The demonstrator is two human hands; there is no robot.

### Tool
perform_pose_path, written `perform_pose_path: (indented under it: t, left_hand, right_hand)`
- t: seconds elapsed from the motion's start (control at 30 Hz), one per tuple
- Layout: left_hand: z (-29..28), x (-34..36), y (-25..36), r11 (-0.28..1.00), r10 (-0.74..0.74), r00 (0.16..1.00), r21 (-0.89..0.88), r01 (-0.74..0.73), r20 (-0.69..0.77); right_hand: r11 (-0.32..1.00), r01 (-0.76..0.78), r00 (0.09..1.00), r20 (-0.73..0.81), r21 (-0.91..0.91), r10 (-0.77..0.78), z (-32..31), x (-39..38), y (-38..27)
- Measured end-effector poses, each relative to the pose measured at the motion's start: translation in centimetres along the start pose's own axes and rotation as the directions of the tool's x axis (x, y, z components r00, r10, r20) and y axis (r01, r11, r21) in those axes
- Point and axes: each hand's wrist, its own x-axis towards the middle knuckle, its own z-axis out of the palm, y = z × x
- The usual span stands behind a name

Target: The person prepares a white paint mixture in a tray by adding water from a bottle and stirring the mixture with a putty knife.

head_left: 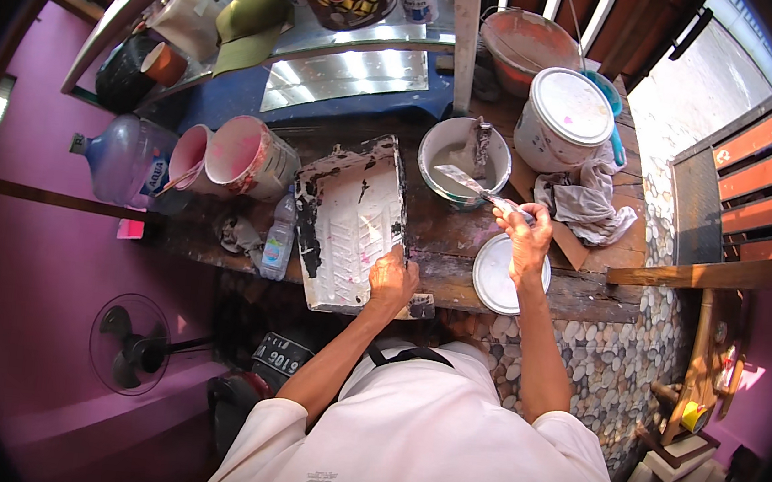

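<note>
White paint (339, 205) is lining the tray (308, 245) (seemingly partway: coating remains), your left hand (393, 281) gripping its edge, right hand (524, 238) pinching a flat tool (461, 179).

A bare strip of surface (446, 263) lies between the paint tray (356, 213) and a white lid (498, 286); an open bucket (439, 189) blocks its far end, while a lidded bucket (546, 141) and crumpled cloth (583, 209) crowd the right.

Hands (522, 235): two
Paint trays (350, 229): one
Held tools (465, 181): one
Buckets (546, 147): five
Loose lids (492, 282): one
Caps (250, 29): one
Fans (131, 347): one
</note>
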Motion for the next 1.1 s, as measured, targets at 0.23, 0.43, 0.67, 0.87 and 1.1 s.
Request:
perform_pose_path:
  t: [0.23,0.43,0.67,0.87,1.1]
  left_hand:
    - [-7.5,-3.5,-0.4,0.982,-0.047,0.981,-0.187,0.011,-0.189]
    - [-15.2,-5.4,-5.2,0.784,-0.165,0.983,-0.615,0.082,-0.079]
    - [-17.9,-7.8,-7.0,0.479,-0.113,0.992,-0.871,0.110,0.063]
    - [-17.6,-11.4,-8.5,0.301,-0.068,0.996,-0.950,0.082,0.065]
    - [-19.3,-17.6,-6.1,0.217,-0.028,0.996,-0.972,0.086,0.082]
  right_hand:
    - [0.900,-0.309,0.948,0.176,0.308,0.265,-1.7,-2.0,0.5]
    - [0.882,0.399,0.916,0.164,-0.250,-0.367,0.7,-4.5,-1.0]
    - [0.313,0.736,0.611,0.391,-0.601,-0.688,0.3,-5.3,1.7]
    - [0.974,-0.117,0.952,0.259,-0.192,0.165,-1.5,-6.1,0.9]
    - [0.751,-0.545,0.788,0.534,0.372,0.307,-8.1,-16.0,0.3]
